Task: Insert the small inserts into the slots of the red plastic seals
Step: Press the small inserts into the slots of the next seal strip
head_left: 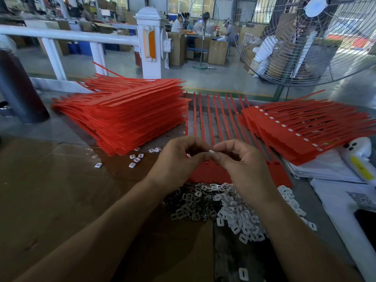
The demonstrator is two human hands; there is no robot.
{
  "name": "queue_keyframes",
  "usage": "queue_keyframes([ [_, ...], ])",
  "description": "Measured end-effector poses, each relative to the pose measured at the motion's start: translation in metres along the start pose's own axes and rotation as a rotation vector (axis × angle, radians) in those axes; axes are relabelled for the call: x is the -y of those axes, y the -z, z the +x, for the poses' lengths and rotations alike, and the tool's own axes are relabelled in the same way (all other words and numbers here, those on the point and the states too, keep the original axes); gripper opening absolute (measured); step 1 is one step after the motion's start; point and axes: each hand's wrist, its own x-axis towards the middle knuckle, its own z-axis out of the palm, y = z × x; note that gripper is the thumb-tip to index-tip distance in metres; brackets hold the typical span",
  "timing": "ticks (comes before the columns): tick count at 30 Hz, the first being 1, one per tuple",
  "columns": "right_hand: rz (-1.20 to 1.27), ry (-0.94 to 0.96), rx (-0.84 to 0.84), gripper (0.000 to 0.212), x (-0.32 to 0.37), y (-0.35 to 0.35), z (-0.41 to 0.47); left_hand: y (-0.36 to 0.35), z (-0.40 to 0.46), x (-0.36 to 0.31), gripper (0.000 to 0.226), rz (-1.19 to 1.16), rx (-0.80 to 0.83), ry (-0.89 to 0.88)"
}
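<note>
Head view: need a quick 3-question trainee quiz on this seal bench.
1. True or false: the right stack of seals already shows white inserts along its edge.
2. Where is the pile of loose inserts? A) beneath the hands B) on the left stack C) by the fan
3. What does the right hand pinch?

Key: 1 true; 2 A; 3 a small white insert, meeting the left hand.

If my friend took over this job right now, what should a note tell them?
Left hand and right hand meet over the red seal sheet on the table, fingers curled; the right hand pinches a small white insert.
Loose inserts lie piled near you, a few strays further left.
Stack on the right shows white inserts along its top row: done.
Big stack on the left shows none: probably still to do.
</note>
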Motion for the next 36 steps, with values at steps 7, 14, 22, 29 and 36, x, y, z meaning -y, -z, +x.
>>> queue_keyframes([
  [7,0.081,-0.052,-0.008,0.008,-0.0018,0.0007,0.0012,-0.0003,0.0006,0.0019,0.010,0.142,-0.012,-0.118],
  [14,0.113,-0.084,-0.028,0.008,-0.0032,0.0008,0.0030,0.0004,0.0006,0.0025,0.014,0.210,-0.035,-0.162],
  [22,0.095,-0.078,-0.041,0.013,-0.0004,0.0006,0.0015,0.0006,0.0004,0.0001,0.007,0.233,-0.080,-0.161],
  [29,0.033,-0.090,0.019,0.019,0.0057,-0.0003,-0.0031,0.0000,0.0002,0.0020,0.009,0.259,-0.089,-0.176],
  [36,0.044,-0.115,0.025,0.024,0.0051,-0.0010,-0.0014,-0.0033,-0.0006,0.0029,0.014,0.325,-0.080,-0.202],
])
